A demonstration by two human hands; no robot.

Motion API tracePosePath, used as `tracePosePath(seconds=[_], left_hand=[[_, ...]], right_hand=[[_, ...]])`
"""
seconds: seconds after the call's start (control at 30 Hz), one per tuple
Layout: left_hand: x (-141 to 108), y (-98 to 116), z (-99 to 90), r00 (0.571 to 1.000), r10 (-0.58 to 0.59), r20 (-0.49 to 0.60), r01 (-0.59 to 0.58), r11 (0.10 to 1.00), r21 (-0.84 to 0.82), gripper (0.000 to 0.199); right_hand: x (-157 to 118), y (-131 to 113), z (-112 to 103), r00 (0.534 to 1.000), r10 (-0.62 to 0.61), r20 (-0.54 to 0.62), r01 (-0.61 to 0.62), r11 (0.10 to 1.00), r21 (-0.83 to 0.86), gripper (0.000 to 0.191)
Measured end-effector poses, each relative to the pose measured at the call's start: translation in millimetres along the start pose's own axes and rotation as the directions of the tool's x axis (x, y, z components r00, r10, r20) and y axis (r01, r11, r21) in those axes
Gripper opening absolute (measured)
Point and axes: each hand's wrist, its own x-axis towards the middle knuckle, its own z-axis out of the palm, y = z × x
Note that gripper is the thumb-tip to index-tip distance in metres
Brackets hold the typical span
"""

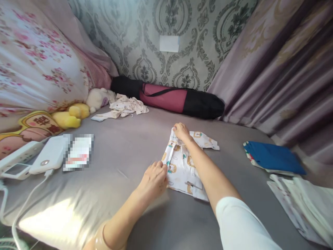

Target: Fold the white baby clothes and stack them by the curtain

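A small white long-sleeved shirt (179,170) with an orange and green print lies on the grey bed sheet, partly folded, one sleeve stretched out to the right. My left hand (154,177) is closed on its left edge near the lower side. Higher up, the fingers of my right hand (182,132) pinch the shirt at its top left corner by the shoulder. My right forearm crosses over the cloth and hides part of it.
To the right lie a folded blue garment (278,158) and a stack of folded white clothes (307,205). A crumpled patterned cloth (127,106) sits before a long black and maroon bag (163,99). At left are plush toys (69,116), a white power bank (50,154) and a power strip (20,156).
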Motion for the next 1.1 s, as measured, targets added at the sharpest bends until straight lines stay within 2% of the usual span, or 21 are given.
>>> tracePosePath(seconds=[0.2,0.4,0.53,0.63,0.73,0.83,0.93,1.03,1.1], left_hand=[[0.0,13.2,-7.4,1.0,0.017,0.018,-0.016,0.999,-0.028,0.021],[-0.9,19.3,-3.3,0.992,0.059,0.108,-0.06,0.998,0.005,0.012],[-1.6,13.2,-0.4,0.995,0.1,0.024,-0.098,0.993,-0.058,0.021],[0.4,10.5,-0.7,0.996,0.056,-0.062,-0.061,0.995,-0.082,0.03],[3.4,9.7,6.1,0.984,0.023,-0.178,-0.031,0.999,-0.042,0.033],[4.6,8.8,22.7,0.975,0.078,-0.206,-0.072,0.997,0.037,0.044],[4.4,7.8,38.5,0.986,0.103,-0.131,-0.092,0.992,0.083,0.065],[4.1,7.5,44.2,0.992,0.099,-0.08,-0.091,0.991,0.094,0.089],[3.2,7.8,42.1,0.993,0.095,-0.067,-0.088,0.991,0.099,0.096]], right_hand=[[3.2,4.8,8.2,1.0,0.005,-0.01,-0.006,0.999,-0.037,0.029],[1.5,4.6,27.0,0.997,-0.015,-0.07,0.007,0.994,-0.106,0.033],[-5.5,2.7,18.5,0.999,-0.01,-0.053,0.004,0.993,-0.118,0.036],[-17.4,-5.6,4.9,0.996,0.008,-0.093,-0.02,0.992,-0.126,0.045],[-31.1,-19.2,5.0,0.981,-0.108,-0.16,0.085,0.986,-0.142,0.048],[-37.4,-27.2,22.8,0.978,-0.198,-0.059,0.189,0.973,-0.134,0.058],[-34.6,-25.3,41.8,0.987,-0.14,0.079,0.148,0.983,-0.107,0.066],[-29.6,-20.7,49.8,0.987,-0.126,0.096,0.135,0.987,-0.093,0.067],[-28.2,-19.2,50.8,0.987,-0.132,0.093,0.14,0.987,-0.083,0.067]])
